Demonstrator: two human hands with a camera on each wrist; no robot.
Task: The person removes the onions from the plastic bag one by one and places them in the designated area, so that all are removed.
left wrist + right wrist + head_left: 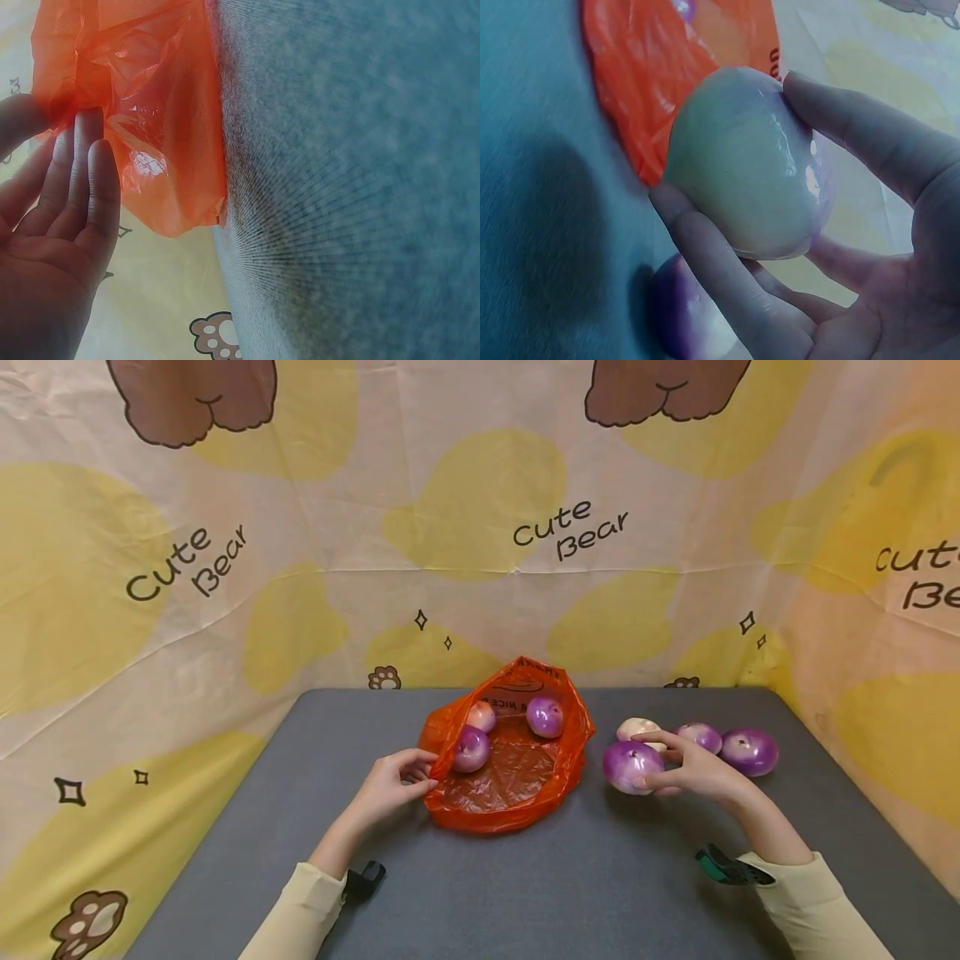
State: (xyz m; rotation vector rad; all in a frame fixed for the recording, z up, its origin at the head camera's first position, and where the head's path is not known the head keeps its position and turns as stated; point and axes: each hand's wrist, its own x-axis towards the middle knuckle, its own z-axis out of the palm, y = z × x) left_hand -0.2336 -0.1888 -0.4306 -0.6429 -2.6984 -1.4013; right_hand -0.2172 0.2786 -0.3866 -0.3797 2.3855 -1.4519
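Left grip [393,778]: thumb and fingers pinching the bag's edge, left of centre in the head view; in the left wrist view the fingertips meet the plastic at upper left.
Right grip [686,767]: grasping one round vegetable between thumb and fingers, right of centre in the head view.
Held vegetable [630,765]: glossy, purple on top, beside the bag but outside it; the right wrist view shows its pale side in the middle of the frame.
Orange bag [498,821]: thin plastic, mouth facing the lower part of the head view, in the centre, with dark printing on its inner back wall.
Inside the bag: a pinkish vegetable [482,716] and a purple-pink vegetable [472,750] toward its left, a violet vegetable [545,717] toward its upper right.
By the right grip: a pale vegetable [636,727] just behind the held one, partly hidden; a small purple vegetable [699,737] and a larger oval vegetable [750,752] close together farther right.
Worktop [555,893]: grey, filling the lower middle.
Backdrop [480,510]: cream and yellow cloth reading "Cute Bear", brown bear shapes along the upper edge.
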